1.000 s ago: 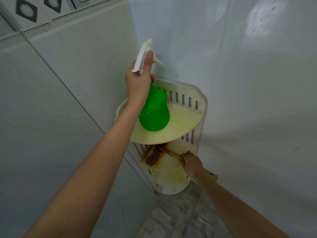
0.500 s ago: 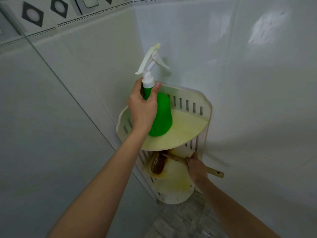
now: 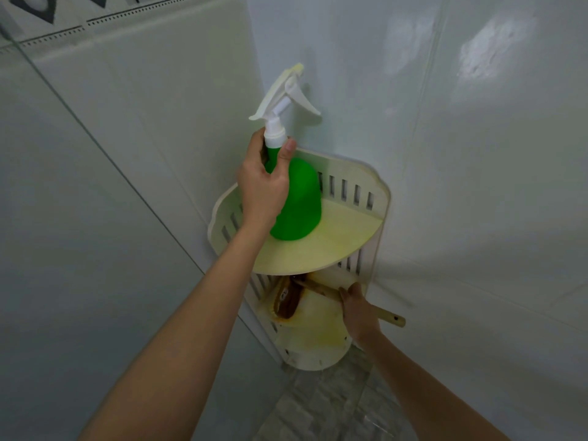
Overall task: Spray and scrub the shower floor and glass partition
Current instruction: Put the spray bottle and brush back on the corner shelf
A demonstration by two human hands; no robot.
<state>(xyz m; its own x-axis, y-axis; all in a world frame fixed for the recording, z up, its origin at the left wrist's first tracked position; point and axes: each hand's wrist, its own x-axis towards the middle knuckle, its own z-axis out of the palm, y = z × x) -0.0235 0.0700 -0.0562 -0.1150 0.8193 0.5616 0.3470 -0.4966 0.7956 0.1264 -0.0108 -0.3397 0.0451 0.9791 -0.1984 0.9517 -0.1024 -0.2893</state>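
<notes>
Green dome-shaped plastic spray bottle (image 3: 299,202) with white trigger head: near upright, base on upper tier of cream corner shelf (image 3: 337,243), neck held by left hand (image 3: 264,186). Wooden-handled brown scrub brush (image 3: 315,288): lying on lower tier, handle projecting right, held by right hand (image 3: 359,310).

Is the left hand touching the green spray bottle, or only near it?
Touching. The head view shows the left hand curled round the neck of the green spray bottle, thumb and fingers pressed against it.

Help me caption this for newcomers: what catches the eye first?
The bright green spray bottle at the top corner shelf, its neck gripped by the left hand. Below, the right hand holds a wooden brush over the rust-stained lower shelf.
</notes>
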